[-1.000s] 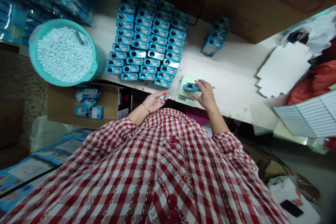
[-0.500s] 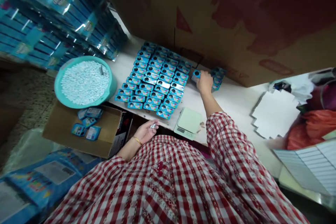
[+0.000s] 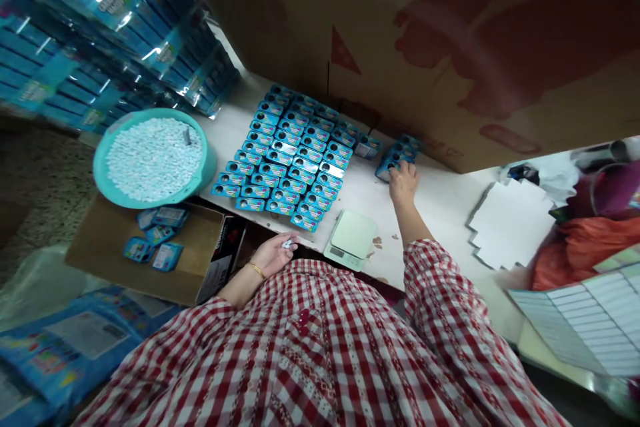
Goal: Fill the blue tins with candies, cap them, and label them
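In the head view, the right hand (image 3: 404, 179) is over the table (image 3: 440, 227), fingers curled at the near end of a short group of blue boxes (image 3: 399, 151); whether it grips one, I cannot tell. A light pinch on one box's sides should spare its neighbours. The left hand (image 3: 275, 255), palm up and loosely curled, holds a few white pellets (image 3: 287, 244); cupping suits such small, loose pieces. Far left, a round, plastic-looking aqua tub (image 3: 205, 173) brims with similar pellets (image 3: 150, 157). Glossy oblong tins (image 3: 293, 163) form tight rows left of the flat, pale scale (image 3: 354, 232).
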The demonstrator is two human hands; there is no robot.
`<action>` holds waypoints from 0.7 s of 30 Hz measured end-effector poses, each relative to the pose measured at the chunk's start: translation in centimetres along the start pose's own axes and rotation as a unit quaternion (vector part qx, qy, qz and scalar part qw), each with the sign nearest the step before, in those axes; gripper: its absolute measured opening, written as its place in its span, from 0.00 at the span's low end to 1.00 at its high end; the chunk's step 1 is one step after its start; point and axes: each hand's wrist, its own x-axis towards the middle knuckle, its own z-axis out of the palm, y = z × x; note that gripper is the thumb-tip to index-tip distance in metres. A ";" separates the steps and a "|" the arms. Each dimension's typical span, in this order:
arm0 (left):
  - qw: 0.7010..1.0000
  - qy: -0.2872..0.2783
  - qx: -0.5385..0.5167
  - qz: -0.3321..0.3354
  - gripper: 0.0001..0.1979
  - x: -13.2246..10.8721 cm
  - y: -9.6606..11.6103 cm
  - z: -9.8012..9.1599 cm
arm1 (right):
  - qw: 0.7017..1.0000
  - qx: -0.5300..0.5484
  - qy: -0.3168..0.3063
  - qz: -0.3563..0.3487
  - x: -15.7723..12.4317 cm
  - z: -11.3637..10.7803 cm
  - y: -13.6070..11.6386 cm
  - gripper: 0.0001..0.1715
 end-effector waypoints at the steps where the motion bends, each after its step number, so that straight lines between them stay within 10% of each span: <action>1: 1.000 -0.010 0.006 -0.003 0.10 0.0 -0.1 0.4 | 1.000 -0.007 -0.006 -0.016 -0.5 -0.1 0.1 0.14; 10: 0.994 -0.083 0.040 -0.051 0.09 0.6 -1.7 1.8 | 0.981 -0.010 -0.094 -0.168 -11.5 -6.0 -5.8 0.15; 21: 0.990 -0.112 0.025 -0.085 0.18 0.0 -3.1 2.7 | 0.945 0.188 -0.169 -0.208 -18.2 -6.4 -16.7 0.16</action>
